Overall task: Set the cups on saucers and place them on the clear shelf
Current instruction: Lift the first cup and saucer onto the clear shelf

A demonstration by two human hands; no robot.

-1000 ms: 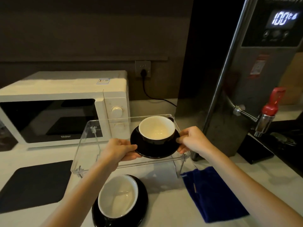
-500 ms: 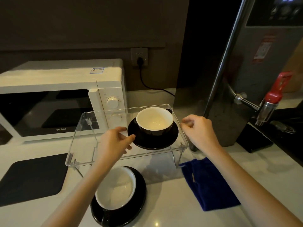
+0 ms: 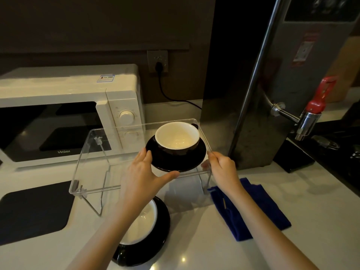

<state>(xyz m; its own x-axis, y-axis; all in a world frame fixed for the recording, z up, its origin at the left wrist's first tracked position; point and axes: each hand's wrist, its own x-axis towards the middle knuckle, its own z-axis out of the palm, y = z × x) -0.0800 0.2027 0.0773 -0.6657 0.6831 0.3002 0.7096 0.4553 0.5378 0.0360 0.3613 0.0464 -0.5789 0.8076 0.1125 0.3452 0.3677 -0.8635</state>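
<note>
Clear plastic shelf [image 3: 97, 162]; glossy black saucer [image 3: 176, 162].

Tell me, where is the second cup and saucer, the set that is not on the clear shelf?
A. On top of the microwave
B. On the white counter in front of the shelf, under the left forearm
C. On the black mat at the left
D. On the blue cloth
B: the second cup and saucer sits on the white counter in front of the clear shelf, partly hidden by the left forearm.

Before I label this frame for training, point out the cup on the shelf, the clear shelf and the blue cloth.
cup on the shelf [image 3: 176, 136], head view, on its white inside.
clear shelf [image 3: 93, 162], head view, on the bare left part of its top.
blue cloth [image 3: 261, 205], head view, on its middle fold.
</note>
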